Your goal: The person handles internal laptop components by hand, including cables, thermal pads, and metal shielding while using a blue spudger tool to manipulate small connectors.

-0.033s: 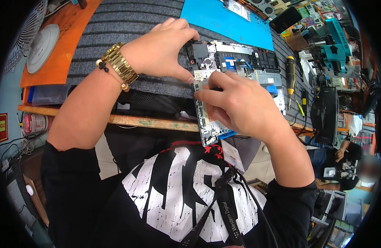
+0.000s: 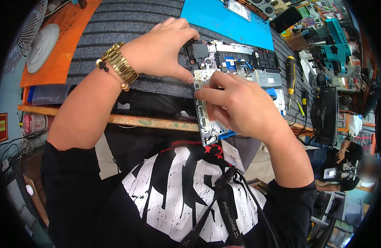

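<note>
Black lanyard (image 2: 230, 213), hanging over a black printed shirt (image 2: 74, 186). Opened laptop chassis (image 2: 236, 53), inner parts exposed, lying on a grey ribbed mat (image 2: 116, 27), near corner jutting past the wooden bench edge (image 2: 157, 122). Right hand (image 2: 246, 103), over the left part of the chassis, fingers bent, tips low; whether closed on anything, cannot tell. Left hand (image 2: 161, 53), gold watch (image 2: 119, 64) at wrist, thumb and fingers spread apart along the chassis's left edge. Yellow-and-black screwdriver (image 2: 290, 74), right of the chassis. Blue mat (image 2: 227, 25), beyond. Co-worker (image 2: 349, 165), far right.
</note>
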A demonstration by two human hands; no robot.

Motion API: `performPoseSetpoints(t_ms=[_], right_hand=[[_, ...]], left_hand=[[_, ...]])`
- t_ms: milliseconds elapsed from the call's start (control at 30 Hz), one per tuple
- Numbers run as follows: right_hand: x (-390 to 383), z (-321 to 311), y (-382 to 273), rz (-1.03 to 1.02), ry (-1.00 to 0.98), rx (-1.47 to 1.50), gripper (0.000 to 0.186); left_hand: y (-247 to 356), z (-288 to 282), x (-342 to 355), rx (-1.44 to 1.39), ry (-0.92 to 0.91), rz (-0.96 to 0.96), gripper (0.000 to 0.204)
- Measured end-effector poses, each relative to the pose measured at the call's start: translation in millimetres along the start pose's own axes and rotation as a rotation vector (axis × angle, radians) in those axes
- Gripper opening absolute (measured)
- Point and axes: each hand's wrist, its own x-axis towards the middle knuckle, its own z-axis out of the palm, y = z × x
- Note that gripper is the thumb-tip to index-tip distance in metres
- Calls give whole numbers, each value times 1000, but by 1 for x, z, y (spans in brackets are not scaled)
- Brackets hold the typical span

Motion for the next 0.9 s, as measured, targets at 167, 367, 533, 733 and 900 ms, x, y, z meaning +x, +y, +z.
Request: performPoseSetpoints(t_ms=[167,367,533,733,900], right_hand=[[-3,6,-5,60,38,152,33],[-16,-4,3,126,91,235,42],[-41,-7,17,189,117,332,41],[-55,1,27,286,143,457,37],[-54,11,29,390,262,393,20]], left_hand=[[1,1,-2,19,12,7,101],[-1,1,-1,14,8,18,102],[0,3,-2,47,17,25,102],[-2,2,-2,43,14,26,102],[-3,0,-2,21,7,29,103]])
